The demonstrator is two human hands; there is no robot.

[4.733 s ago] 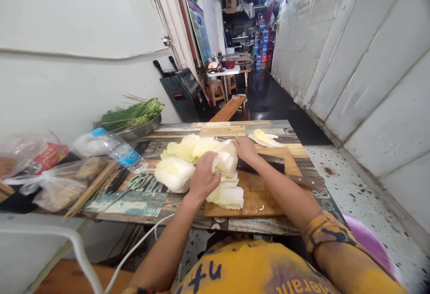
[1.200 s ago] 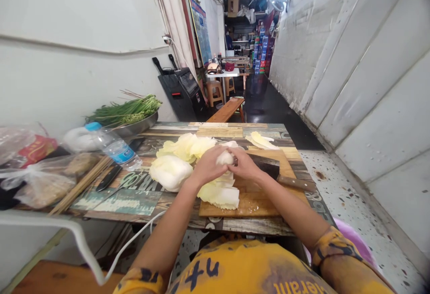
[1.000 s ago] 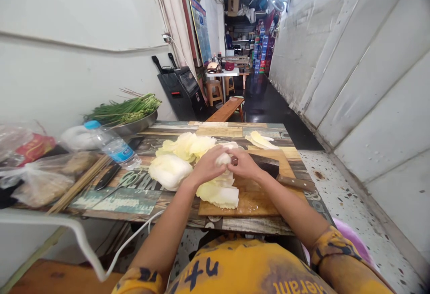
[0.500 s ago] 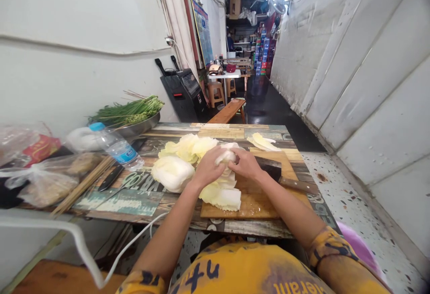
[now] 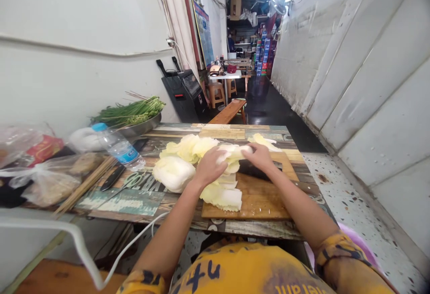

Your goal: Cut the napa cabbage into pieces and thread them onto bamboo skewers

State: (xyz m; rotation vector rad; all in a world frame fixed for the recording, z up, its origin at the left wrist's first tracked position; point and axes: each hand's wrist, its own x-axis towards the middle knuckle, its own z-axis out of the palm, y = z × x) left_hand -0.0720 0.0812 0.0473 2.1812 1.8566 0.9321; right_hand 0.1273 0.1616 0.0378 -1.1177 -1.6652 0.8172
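My left hand (image 5: 208, 167) is closed round a pale napa cabbage piece (image 5: 231, 154) above the wooden cutting board (image 5: 258, 200). My right hand (image 5: 260, 156) grips a leaf at the right end of that same piece, and the leaf stretches between the two hands. A stack of cut cabbage leaves (image 5: 223, 194) lies on the board under my left hand. More cabbage (image 5: 174, 172) sits to the left on the table. A cleaver (image 5: 250, 168) rests on the board, partly hidden by my right wrist.
A water bottle (image 5: 117, 146), chopsticks (image 5: 85, 184), scissors (image 5: 132, 182), a black-handled knife (image 5: 112, 178) and plastic bags (image 5: 43, 182) crowd the table's left side. A metal bowl of green chives (image 5: 134, 115) stands at the back left. Loose leaves (image 5: 265, 142) lie back right. A wall runs along the right.
My right hand has moved right and away from my left, pulling a leaf off the cabbage piece. Before, both hands were pressed together on it.
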